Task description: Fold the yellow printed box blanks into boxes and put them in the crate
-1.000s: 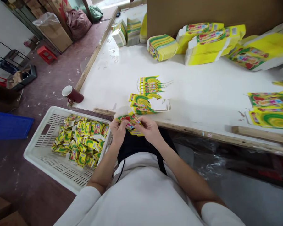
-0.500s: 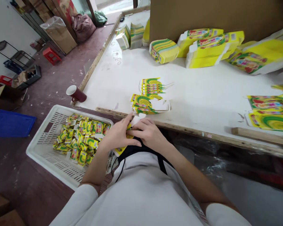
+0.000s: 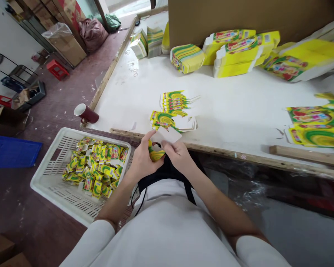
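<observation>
Between my hands, just in front of the table's near edge, is a small yellow-green carton (image 3: pixel 156 155) with a white flap (image 3: pixel 171 135) sticking up. My left hand (image 3: pixel 143 160) is wrapped round the carton's left side. With thumb and fingers my right hand (image 3: pixel 177 155) pinches the white flap. Just beyond them on the table lies a fanned pile of flat yellow-green cartons (image 3: pixel 163 119), with a second row of flat cartons (image 3: pixel 174 101) behind it. Below left, a white plastic basket (image 3: pixel 48 178) holds many small folded cartons (image 3: pixel 97 167).
A maroon mug (image 3: pixel 89 115) stands at the table's left corner. Stacks of yellow cartons (image 3: pixel 236 66) line the cardboard panel (image 3: pixel 239 16) at the back. More flat cartons (image 3: pixel 317 126) and a wooden strip (image 3: pixel 303 155) lie at the right. A red stool (image 3: pixel 57 69) is on the floor.
The carton has come up from low by my lap, and its white flap now shows spread out. My right hand has shifted to pinch that flap. The view has swung slightly.
</observation>
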Tool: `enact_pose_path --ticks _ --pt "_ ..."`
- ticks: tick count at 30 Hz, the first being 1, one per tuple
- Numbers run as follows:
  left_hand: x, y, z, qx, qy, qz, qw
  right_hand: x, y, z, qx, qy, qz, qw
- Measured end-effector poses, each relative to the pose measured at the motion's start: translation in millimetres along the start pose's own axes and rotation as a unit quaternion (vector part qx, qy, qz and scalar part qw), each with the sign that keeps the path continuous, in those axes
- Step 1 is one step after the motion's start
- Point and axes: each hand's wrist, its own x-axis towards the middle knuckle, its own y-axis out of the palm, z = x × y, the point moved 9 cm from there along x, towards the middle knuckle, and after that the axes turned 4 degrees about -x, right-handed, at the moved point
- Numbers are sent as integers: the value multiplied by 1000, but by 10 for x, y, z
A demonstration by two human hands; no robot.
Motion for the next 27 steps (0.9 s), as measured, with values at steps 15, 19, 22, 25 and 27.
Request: enact_pose_path --ticks 15,19,22,25,27 --pt "-2 103 415 -97 -29 -22 995 -78 232 114 -205 -165 172 949" --pt "-2 53 492 -133 -47 -22 990 -47 179 121 -244 -184 160 939" --pt "-10 -7 487 -131 -51 -19 990 -41 193 129 -275 -188 189 924" --pt "-11 -31 466 -92 -52 1 994 -50 239 98 -320 -189 184 910" --pt "-9 -55 434 -60 -44 4 997 -54 271 67 -346 -188 149 907"
